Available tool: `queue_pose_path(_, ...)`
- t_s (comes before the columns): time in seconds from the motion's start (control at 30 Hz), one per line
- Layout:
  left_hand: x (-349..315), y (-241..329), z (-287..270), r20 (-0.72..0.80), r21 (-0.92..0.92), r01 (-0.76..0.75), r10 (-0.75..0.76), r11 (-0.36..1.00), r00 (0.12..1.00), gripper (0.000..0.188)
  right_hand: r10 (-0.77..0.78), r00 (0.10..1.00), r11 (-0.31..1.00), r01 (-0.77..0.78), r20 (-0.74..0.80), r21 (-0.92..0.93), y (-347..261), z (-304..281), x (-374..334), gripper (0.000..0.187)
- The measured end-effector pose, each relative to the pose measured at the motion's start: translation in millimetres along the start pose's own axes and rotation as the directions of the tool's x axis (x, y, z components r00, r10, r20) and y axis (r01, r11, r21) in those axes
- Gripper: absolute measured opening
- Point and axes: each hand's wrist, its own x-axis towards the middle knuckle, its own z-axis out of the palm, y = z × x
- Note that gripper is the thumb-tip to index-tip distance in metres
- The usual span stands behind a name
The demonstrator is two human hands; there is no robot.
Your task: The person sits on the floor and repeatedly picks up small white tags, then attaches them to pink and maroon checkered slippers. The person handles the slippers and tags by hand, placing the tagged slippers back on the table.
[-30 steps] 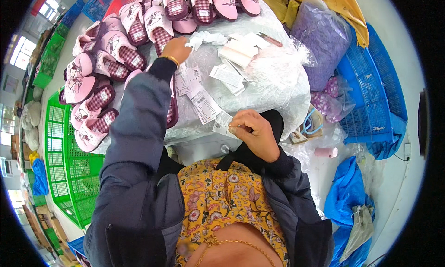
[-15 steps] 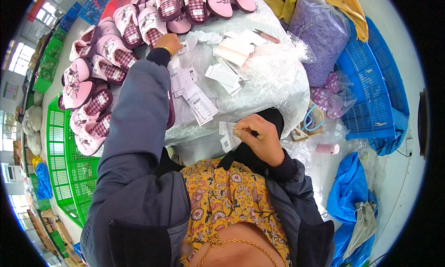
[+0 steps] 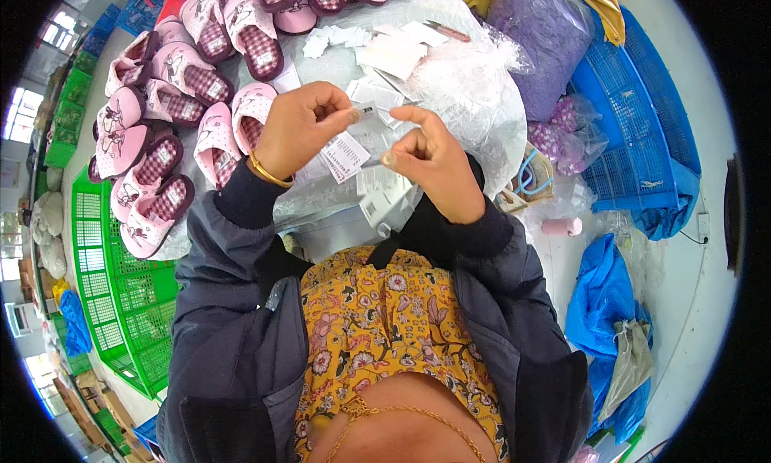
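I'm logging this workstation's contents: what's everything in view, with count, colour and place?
Slippers: over a dozen, pink, table's left and far side
Table: one, whitish, centre
Small label: one, white, between the hands
Loose papers: several, white, table's middle
Pointed tool: one, reddish, table's far side
Clear bag: one, transparent, table's right
Stuffed bag: one, purple, right of table
Spotted bundle: one, purple, below it
Mesh crates: several, blue at right, green at left
Sheeting: one, blue, lower right
Small cylinder: one, pink, right
Jacket: one, navy, worn
Floral top: one, yellow, under jacket
Left grip: one, bare, holding label
Right grip: one, bare, beside label
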Motion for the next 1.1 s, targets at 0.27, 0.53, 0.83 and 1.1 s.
queue_pose_path(0.27,-22,5,15,0.024,-0.053,-0.025,0.027,0.998,0.999,0.011,0.016,0.999,0.999,-0.017,0.037,0.029,6,7,6,0.05)
queue_pose_path(0.53,-26,6,17,-0.003,-0.012,-0.089,0.089,0.996,0.996,0.011,0.044,0.997,0.998,-0.047,0.07,0.049,7,9,4,0.042)
queue_pose_path(0.83,-31,7,21,0.0,0.027,-0.106,0.107,0.994,0.994,0.012,0.054,0.997,0.996,-0.057,0.048,0.07,10,8,3,0.037)
queue_pose_path(1.1,-40,-15,17,0.351,-0.466,0.218,-0.047,0.857,0.935,0.019,0.118,0.989,0.992,-0.121,0.088,0.026,12,7,-7,0.021)
